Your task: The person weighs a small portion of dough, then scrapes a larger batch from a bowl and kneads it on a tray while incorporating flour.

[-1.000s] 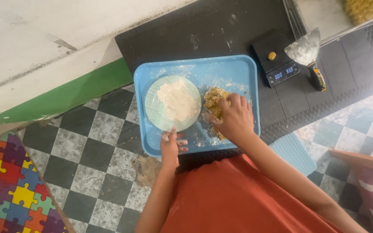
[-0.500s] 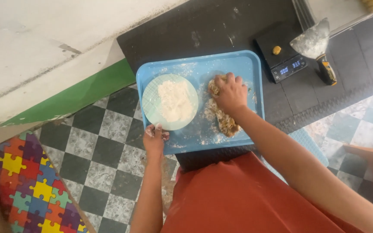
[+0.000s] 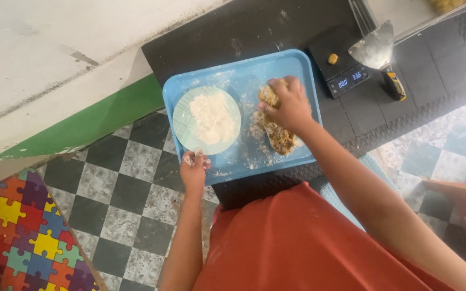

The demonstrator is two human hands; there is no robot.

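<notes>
A light blue tray (image 3: 227, 73) dusted with flour lies on a black mat. On its left half sits a pale plate (image 3: 182, 124) heaped with white flour (image 3: 211, 116). A brown lumpy dough mass (image 3: 276, 134) stretches along the tray's right half. My right hand (image 3: 287, 105) presses down on the dough's far end, fingers curled around it. My left hand (image 3: 194, 170), floury, rests at the tray's near left edge, fingers loosely bent beside the plate.
A black digital scale (image 3: 341, 59) with a small dough ball (image 3: 333, 58) stands right of the tray. A metal scraper (image 3: 378, 51) with a dark handle lies beside it. Checkered floor tiles, a coloured puzzle mat (image 3: 22, 237) and a green-striped wall surround the spot.
My right hand has shifted from the dough's middle toward its far end. My left hand stays at the tray's near edge. The view has drifted a little.
</notes>
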